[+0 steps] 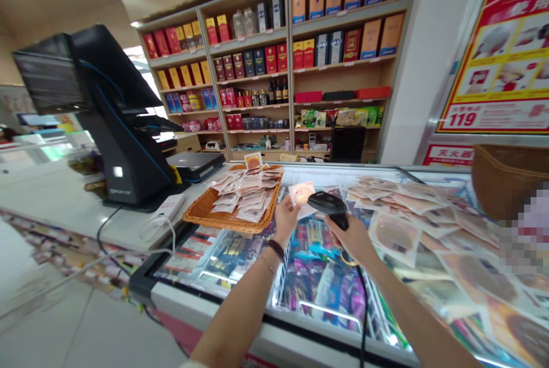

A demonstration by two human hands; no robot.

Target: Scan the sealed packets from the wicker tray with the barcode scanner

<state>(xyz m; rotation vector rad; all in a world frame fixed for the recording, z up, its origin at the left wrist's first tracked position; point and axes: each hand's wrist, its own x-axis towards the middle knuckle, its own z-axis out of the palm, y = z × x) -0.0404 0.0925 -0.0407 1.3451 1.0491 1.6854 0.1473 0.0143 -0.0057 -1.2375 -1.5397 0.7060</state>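
Note:
My left hand [286,218] pinches a small clear food packet [301,191] by its lower edge, above the glass top of a freezer. A bright patch of light falls on the packet. Just right of it, my right hand [349,236] is wrapped round the handle of a black barcode scanner [328,203], its head tilted toward the packet. From the scanner a black cable [364,311] runs down toward me. A wicker basket [227,223] heaped with similar flat packets [249,188] stands left of my left hand. More flat packets [394,236] lie spread on the right.
Under the glass, the chest freezer [206,314] holds colourful packs. A black checkout terminal [132,151] stands left on the counter [38,202], with a white cable [128,251] trailing forward. A brown basket [506,179] sits far right; shelves [253,39] of boxes line the back wall.

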